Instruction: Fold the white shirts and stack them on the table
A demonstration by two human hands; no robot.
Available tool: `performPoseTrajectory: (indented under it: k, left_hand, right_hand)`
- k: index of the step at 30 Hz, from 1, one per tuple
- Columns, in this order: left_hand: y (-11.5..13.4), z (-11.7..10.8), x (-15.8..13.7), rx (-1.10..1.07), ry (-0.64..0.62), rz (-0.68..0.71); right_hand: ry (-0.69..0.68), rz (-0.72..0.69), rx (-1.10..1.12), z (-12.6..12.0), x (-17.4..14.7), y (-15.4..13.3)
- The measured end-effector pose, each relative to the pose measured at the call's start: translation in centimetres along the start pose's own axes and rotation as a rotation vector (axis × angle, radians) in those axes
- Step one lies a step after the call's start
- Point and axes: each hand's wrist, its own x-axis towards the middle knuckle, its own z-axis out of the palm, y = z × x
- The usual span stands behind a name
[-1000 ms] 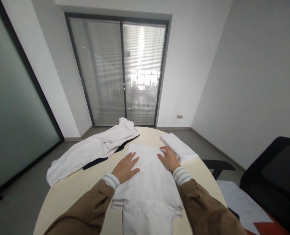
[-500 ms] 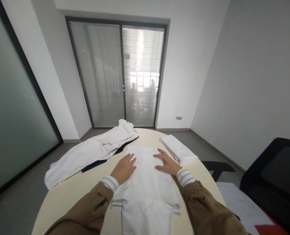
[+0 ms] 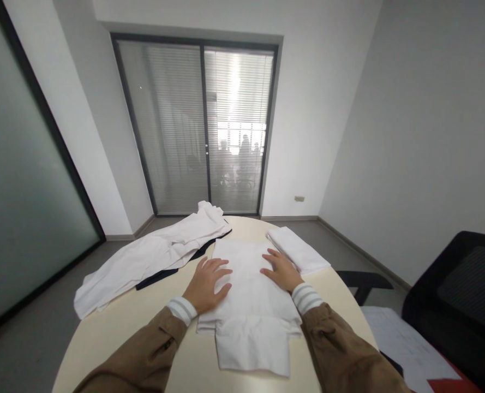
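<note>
White shirt on a round table, long axis aligned near edge to far edge, narrower end nearward; left hand and right hand upon it, fingers spread

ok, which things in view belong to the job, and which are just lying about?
Job: white garment; left hand and right hand over its sides; table; likely white clothes pile, dark cloth, folded white cloth.
Lying about: black chair; pale sheet.

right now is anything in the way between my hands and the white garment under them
Nothing visible is: the left hand and right hand are both over the white garment. The folded white cloth lies beyond the right hand, not between.
</note>
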Motion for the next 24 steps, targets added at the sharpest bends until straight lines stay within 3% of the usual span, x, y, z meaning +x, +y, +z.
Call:
performPoseTrajectory:
  k: [5, 8, 14, 18, 21, 24]
  left_hand:
    - [0.7, 0.5, -0.7, -0.077, -0.279, 0.156]
    - [0.3, 1.3, -1.0, -0.082, -0.378, 0.167]
    - [0.4, 1.4, -0.7, -0.016, -0.326, 0.185]
    - [1.1, 0.7, -0.3, -0.032, -0.262, 0.235]
    - [1.0, 0.3, -0.4, -0.059, -0.26, 0.252]
    - [0.3, 0.5, -0.9, -0.056, -0.306, 0.239]
  right_hand:
    - [0.067, 0.023, -0.07, 0.2, -0.3, -0.2]
    - [0.03, -0.017, -0.084, -0.1, -0.8, -0.4]
    - [-0.133, -0.049, -0.099, -0.6, -1.6, -0.4]
    - [-0.053, -0.052, -0.112, -0.6, -1.1, -0.4]
    - [0.001, -0.139, -0.118, -1.2, -1.1, -0.7]
    - [-0.042, -0.223, -0.071, -2.1, -2.0, -1.8]
